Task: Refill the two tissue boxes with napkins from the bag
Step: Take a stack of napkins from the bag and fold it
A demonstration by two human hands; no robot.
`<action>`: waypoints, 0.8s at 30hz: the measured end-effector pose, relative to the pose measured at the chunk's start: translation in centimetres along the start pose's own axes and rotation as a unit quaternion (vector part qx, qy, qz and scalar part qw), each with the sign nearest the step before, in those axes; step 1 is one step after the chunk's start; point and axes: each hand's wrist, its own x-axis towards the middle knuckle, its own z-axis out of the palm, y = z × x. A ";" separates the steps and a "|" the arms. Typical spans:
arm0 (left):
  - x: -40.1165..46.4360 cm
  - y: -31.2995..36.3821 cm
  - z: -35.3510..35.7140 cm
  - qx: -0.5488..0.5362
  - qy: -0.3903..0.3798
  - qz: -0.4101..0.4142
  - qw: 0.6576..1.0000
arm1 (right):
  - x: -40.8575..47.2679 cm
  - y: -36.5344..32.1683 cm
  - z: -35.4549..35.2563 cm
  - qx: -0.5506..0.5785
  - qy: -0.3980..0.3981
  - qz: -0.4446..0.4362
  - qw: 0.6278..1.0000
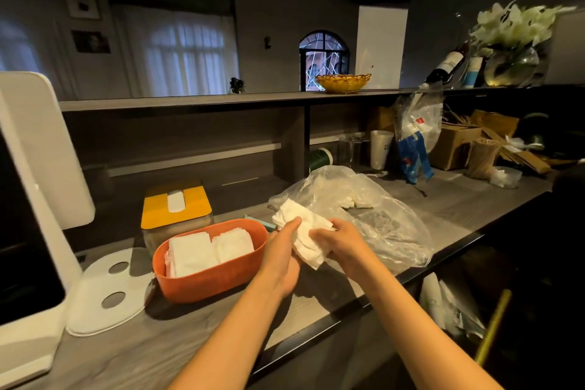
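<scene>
Above the front edge of the surface (177,336), beside the orange box (209,275), the left hand (282,250) and right hand (338,245) each curl a grip round one wad of napkins (304,228); light, limp and easily torn, it is probably best pinched across the folded middle. I count two boxes, the yellow-lidded box (176,204) behind toward the back edge, two stacks already in the orange one, and one clear bag (376,215) holding more.

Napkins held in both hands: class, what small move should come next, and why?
Probably carry the napkins left and lower them into the orange box. Both the left hand and right hand already grip the bundle, clear of the plastic bag, and the open box beside them looks only partly filled.
</scene>
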 end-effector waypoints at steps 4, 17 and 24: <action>-0.9 0.7 -1.8 0.069 -0.031 0.042 0.996 | -0.5 -0.5 -1.6 -0.070 -0.043 -0.020 0.996; -0.7 -1.7 -4.2 0.385 0.002 0.216 0.897 | -0.7 4.3 -1.9 -0.058 0.038 -0.127 0.989; 0.7 -3.3 -2.8 0.422 0.025 0.230 0.876 | 0.1 4.2 0.9 0.007 0.144 -0.110 0.983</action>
